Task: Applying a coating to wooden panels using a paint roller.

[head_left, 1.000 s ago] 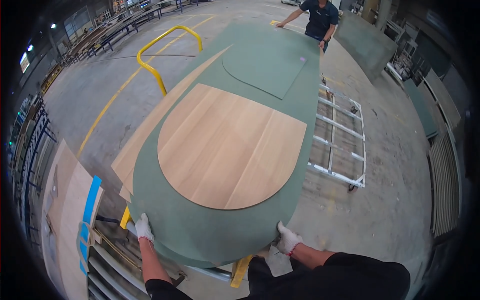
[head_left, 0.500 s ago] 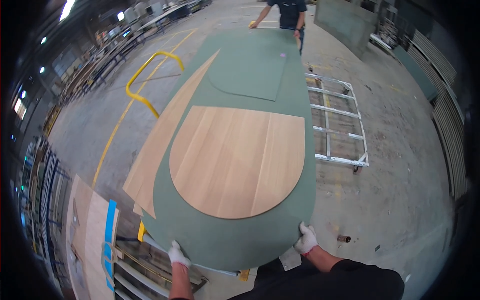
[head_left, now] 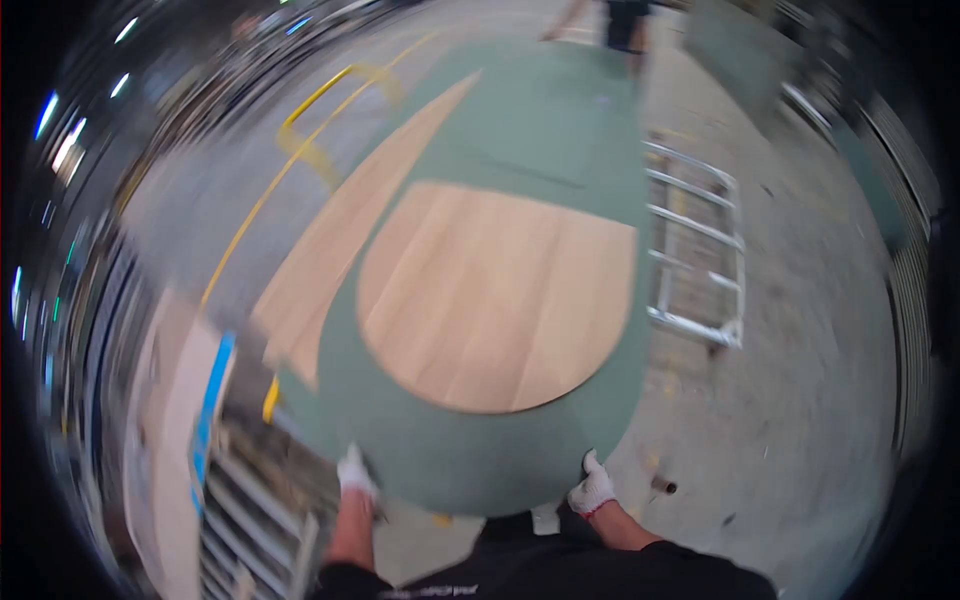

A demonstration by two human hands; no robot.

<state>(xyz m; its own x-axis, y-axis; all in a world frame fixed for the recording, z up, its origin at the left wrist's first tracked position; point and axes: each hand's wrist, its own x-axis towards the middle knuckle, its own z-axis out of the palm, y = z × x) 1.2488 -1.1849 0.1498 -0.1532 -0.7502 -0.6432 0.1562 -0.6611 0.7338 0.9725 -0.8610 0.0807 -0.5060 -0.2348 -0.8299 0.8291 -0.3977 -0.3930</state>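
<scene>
While both gloved hands [head_left: 357, 472] [head_left: 592, 490] still grip green panel [head_left: 480, 455] edge, view blurs, co-worker [head_left: 625, 20] nearly out.

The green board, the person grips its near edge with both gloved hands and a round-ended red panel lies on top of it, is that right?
Not quite: the panel on the green board is light wood, not red, as the head view shows. The left hand and right hand, both gloved, do grip the near edge.
</scene>
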